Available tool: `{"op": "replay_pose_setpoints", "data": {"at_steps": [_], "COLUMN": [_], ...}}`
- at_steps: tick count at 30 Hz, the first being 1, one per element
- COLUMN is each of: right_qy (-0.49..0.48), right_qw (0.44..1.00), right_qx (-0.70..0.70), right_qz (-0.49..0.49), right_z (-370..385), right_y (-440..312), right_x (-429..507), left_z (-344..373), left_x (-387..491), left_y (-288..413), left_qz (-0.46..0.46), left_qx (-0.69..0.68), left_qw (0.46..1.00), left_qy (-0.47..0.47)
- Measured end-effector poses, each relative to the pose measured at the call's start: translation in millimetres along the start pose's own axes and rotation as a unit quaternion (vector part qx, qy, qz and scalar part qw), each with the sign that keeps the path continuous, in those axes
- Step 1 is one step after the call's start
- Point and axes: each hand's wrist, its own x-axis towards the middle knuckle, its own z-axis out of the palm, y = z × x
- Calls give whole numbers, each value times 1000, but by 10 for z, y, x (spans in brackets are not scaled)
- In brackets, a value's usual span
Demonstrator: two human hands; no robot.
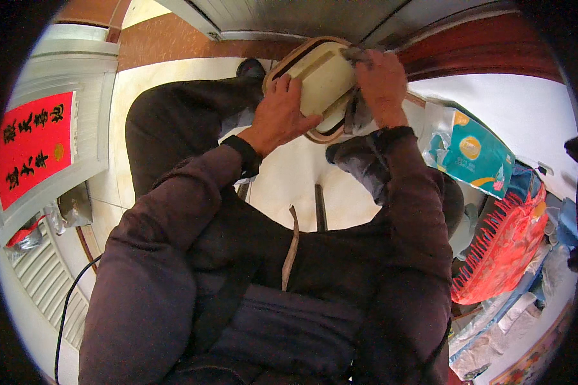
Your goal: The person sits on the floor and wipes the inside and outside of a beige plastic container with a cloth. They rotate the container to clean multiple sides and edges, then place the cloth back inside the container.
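Observation:
A rounded rectangular panel [325,77], cream in the middle with a dark brown band and a tan rim, is tilted between my knees; it may be the top of a small stool. My left hand [279,113] holds its lower left side, fingers and thumb spread over the cream surface. At its upper right side, my right hand [382,79] grips a crumpled grey cloth [358,113], which hangs down along the panel's right edge. The cloth and hand hide that edge. Slight blur lies over the right hand.
Pale floor tiles [289,192] show between my legs. A teal printed package [476,149] and a red fringed cloth [505,250] lie at right. Ahead is a grey door [289,17]; at left, a red paper with writing [38,144] and a black cable [67,298].

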Motion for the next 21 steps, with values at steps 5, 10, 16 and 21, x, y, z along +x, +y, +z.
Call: {"op": "replay_pose_setpoints", "data": {"at_steps": [5,10,16,21], "right_qy": [-32,32,-66,53], "right_qw": [982,992,975,997], "right_qx": [-24,-106,8,43], "right_qz": [-185,-54,-211,-28], "right_z": [192,253,432,334], "right_y": [-318,-84,-279,110], "right_x": [-118,271,40,122], "left_z": [11,5,-17,-1], "left_x": [31,49,54,62], "left_y": [14,-1,-28,-45], "left_qz": [-2,-6,-22,34], "left_qx": [4,1,-10,-25], "left_qw": [1000,1000,1000,999], "left_qy": [14,5,-15,6]}}
